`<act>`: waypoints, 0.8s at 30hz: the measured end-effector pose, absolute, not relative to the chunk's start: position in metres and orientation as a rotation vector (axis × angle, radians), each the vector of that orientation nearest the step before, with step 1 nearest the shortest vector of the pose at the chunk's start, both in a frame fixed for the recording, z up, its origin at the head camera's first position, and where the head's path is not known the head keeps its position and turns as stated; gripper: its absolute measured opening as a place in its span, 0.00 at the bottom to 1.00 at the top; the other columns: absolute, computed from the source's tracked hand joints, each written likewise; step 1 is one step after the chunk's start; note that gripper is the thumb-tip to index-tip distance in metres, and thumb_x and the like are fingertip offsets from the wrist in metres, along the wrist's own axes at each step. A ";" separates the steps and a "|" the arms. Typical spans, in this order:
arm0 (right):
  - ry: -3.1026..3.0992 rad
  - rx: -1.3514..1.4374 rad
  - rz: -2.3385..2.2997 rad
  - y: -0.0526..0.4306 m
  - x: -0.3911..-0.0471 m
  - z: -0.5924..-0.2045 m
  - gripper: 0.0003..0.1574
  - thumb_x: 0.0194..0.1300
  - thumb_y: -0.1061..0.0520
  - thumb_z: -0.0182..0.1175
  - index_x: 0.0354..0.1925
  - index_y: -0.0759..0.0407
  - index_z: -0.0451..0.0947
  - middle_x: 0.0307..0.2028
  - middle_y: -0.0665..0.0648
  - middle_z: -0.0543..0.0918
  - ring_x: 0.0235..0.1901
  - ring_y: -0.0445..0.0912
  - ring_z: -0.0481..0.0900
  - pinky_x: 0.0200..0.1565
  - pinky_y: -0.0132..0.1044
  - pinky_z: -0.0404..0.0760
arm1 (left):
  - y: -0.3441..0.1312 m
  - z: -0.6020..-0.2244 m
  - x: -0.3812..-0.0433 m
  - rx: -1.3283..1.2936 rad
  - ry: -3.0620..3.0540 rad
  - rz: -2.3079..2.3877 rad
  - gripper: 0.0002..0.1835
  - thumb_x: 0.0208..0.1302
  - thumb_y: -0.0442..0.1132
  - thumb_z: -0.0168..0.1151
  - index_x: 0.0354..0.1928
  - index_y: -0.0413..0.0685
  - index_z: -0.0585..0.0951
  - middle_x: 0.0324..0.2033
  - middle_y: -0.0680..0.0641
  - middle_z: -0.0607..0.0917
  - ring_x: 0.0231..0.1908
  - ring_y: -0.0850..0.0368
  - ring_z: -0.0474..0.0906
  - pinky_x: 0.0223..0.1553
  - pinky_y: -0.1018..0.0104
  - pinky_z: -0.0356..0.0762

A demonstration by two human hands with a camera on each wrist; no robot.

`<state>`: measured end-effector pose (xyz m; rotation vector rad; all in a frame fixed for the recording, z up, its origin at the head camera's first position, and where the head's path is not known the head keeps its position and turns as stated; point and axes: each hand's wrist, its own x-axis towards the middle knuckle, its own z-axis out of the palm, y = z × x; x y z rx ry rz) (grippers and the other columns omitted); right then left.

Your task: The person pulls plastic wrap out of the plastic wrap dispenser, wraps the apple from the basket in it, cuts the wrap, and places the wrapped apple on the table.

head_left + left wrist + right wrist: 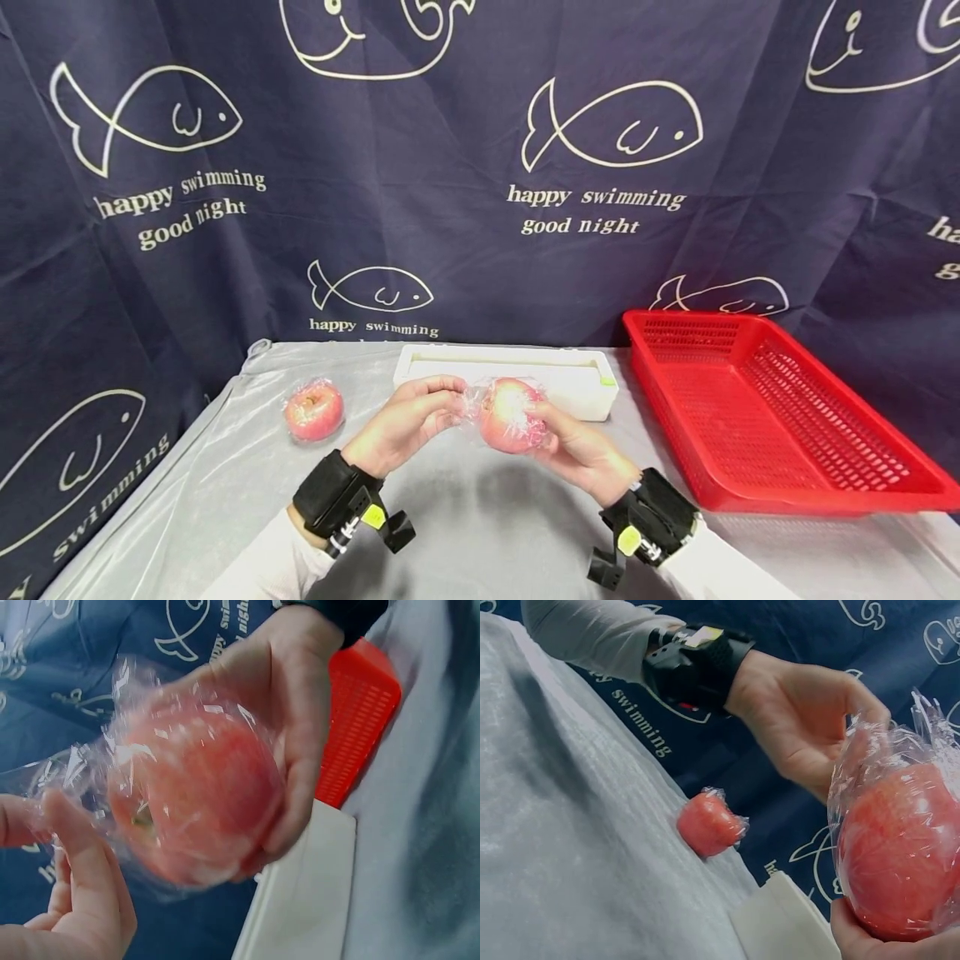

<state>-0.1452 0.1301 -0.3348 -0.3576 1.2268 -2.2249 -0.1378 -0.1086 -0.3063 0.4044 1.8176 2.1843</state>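
Observation:
A red apple [510, 421] in clear plastic wrap is held up off the table, over the front of a white box. My right hand [585, 454] grips it from the right side, fingers curved around it. With thumb and fingers my left hand [405, 421] pinches the loose clear wrap [71, 769] at the apple's left side. The stem hollow of the apple [199, 795] faces the left hand in the left wrist view. Wrinkled film also covers the apple [900, 847] in the right wrist view.
On the left of the grey-covered table [225, 492] lies a second wrapped apple [315, 410]. A long white box [592, 400] with a green tab stands at the back, behind the hands. To the right is a red plastic basket [757, 500]. A dark blue curtain [465, 250] hangs behind.

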 end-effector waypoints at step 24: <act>1.479 -0.546 -2.120 0.124 -0.147 -0.363 0.25 0.65 0.45 0.58 0.57 0.54 0.73 0.45 0.42 0.84 0.48 0.35 0.80 0.53 0.30 0.78 | -0.073 -0.303 -0.110 0.422 2.627 1.926 0.10 0.49 0.27 0.58 0.34 0.36 0.84 0.27 0.43 0.85 0.25 0.65 0.76 0.30 0.79 0.73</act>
